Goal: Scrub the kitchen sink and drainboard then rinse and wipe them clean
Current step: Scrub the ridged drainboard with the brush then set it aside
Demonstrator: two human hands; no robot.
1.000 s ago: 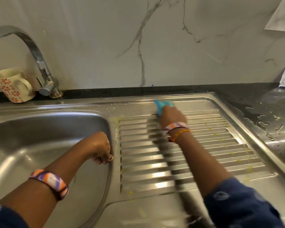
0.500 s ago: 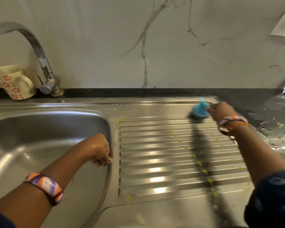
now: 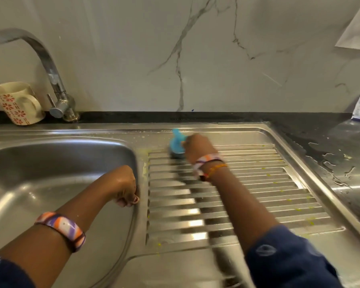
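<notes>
On ridged drainboard (image 3: 247, 196): right hand (image 3: 197, 149) grips blurred blue scrubber (image 3: 176, 145); left hand (image 3: 125, 183) fisted, seemingly empty.

One of most things, two of hands and bangles.

Two hands (image 3: 125, 185) (image 3: 197, 147), one blue scrubber (image 3: 176, 144), one sink (image 3: 50, 173), one drainboard (image 3: 258, 183), one tap (image 3: 56, 84), one flowered mug (image 3: 17, 102), two striped bangles (image 3: 62, 229) (image 3: 208, 160).

The right hand (image 3: 197, 149) grips a blue scrubber (image 3: 176, 145) against the far left corner of the ribbed drainboard (image 3: 258, 183). The left hand (image 3: 125, 185), curled closed, rests on the sink (image 3: 50, 173) rim beside it.
</notes>
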